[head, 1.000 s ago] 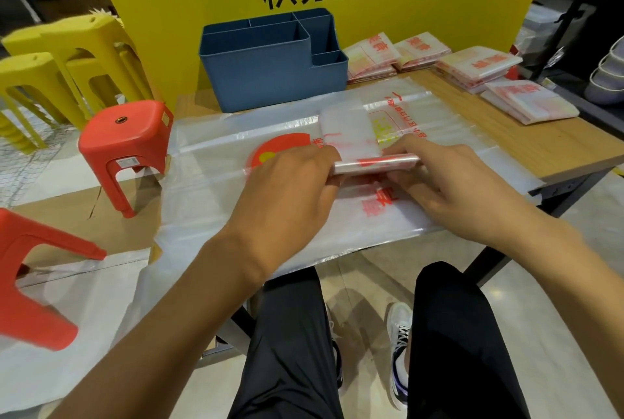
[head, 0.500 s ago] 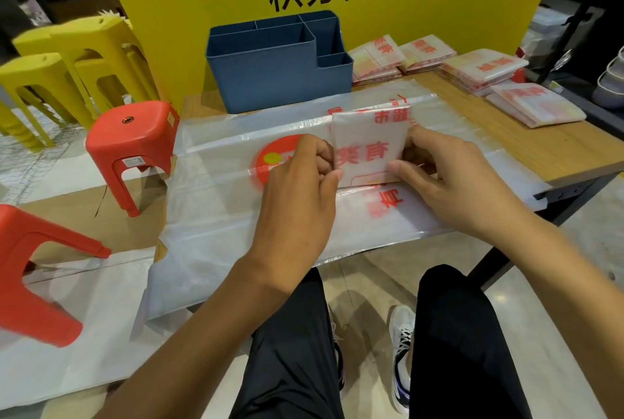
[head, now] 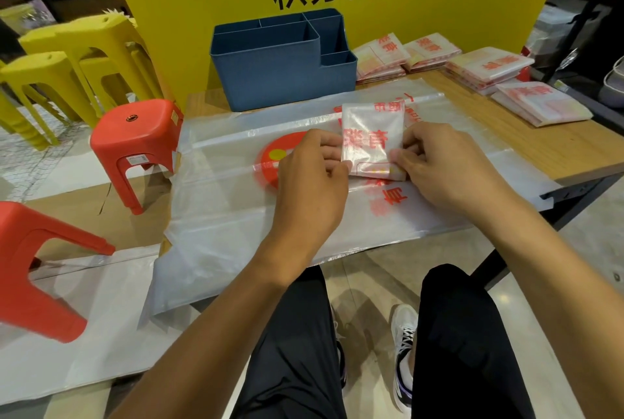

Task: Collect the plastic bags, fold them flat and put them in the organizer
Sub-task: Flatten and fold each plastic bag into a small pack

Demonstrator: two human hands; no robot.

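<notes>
Pinching folded bag (head: 371, 141) edges, left hand (head: 312, 178), right hand (head: 445, 168)

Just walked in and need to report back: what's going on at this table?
A person is folding plastic bags. Both hands, the left hand and the right hand, pinch the sides of a small folded bag, which lies on a large flat bag spread over the table. The blue organizer behind looks empty from here. Stacks of folded bags sit to its right.
</notes>
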